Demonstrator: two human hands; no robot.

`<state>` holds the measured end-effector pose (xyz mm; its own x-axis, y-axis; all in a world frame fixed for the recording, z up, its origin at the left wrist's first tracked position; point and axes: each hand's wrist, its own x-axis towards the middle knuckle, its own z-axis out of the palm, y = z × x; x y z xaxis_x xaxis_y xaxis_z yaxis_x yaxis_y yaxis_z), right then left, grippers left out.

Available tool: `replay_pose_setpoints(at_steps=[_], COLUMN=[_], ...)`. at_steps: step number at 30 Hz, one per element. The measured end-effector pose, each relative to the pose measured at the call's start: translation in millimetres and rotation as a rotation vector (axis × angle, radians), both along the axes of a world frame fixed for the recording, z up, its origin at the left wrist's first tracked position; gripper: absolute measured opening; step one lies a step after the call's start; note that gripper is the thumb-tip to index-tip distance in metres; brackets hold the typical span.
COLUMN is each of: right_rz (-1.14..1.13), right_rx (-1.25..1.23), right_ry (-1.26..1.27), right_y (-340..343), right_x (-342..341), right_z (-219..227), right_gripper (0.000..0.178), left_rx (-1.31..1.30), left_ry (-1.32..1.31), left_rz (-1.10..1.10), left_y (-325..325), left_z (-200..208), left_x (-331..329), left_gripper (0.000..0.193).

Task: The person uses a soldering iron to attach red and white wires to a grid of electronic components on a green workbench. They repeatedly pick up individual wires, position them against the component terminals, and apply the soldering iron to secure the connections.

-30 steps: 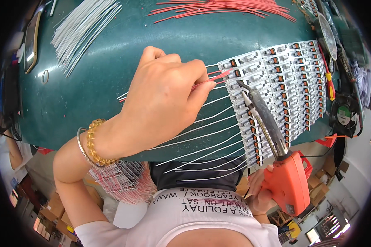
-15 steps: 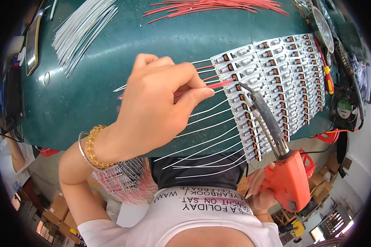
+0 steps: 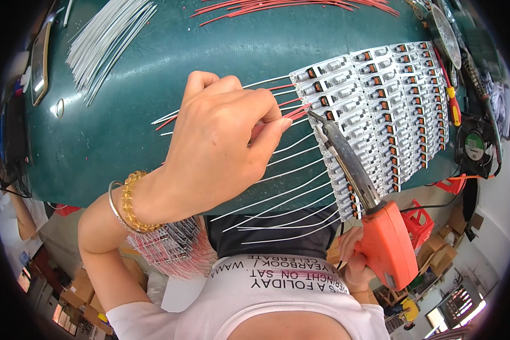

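Left hand pinches a red wire between thumb and fingers, its tip laid against the left edge of the panel of small circuit boards on the green worktop. Right hand is closed on the orange soldering iron, whose tip touches the same board edge beside the wire end. White wires already fan out from boards below.

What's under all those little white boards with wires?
The green table lies under the panel of small boards and white wires. The left hand hides some wires.
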<state>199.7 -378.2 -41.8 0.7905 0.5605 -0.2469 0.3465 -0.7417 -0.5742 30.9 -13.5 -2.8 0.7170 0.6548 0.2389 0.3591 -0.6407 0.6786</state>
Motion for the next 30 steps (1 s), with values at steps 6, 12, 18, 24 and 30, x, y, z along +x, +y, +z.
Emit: replay_pose_setpoints(at_steps=[6,12,18,24,30], right_rz=[0.368,0.349,0.329,0.565,0.392], right_rx=[0.170,0.427,0.540,0.182,0.141], right_ry=[0.110,0.202,0.356,0.205,0.126], right_y=[65.7,78.4,67.8,66.2,55.8], right_x=[0.2,-9.4,-9.1,5.1,-4.1], right_z=[42.1,40.8,38.0,53.9,46.0], right_gripper=[0.025,0.061,0.081,0.013,0.010], left_rx=[0.024,0.015,-0.090,-0.006,0.033], left_ry=[0.008,0.018,0.006,0.027,0.015], left_rz=[-0.020,-0.009,0.001,-0.018,-0.010], left_y=[-1.9,-0.6,-7.6,-15.3,-16.7], left_z=[-1.4,-2.2,2.5,-1.5,-3.3], left_x=[2.9,0.8,4.3,5.9,7.4], left_gripper=[0.011,0.011,0.010,0.009,0.011])
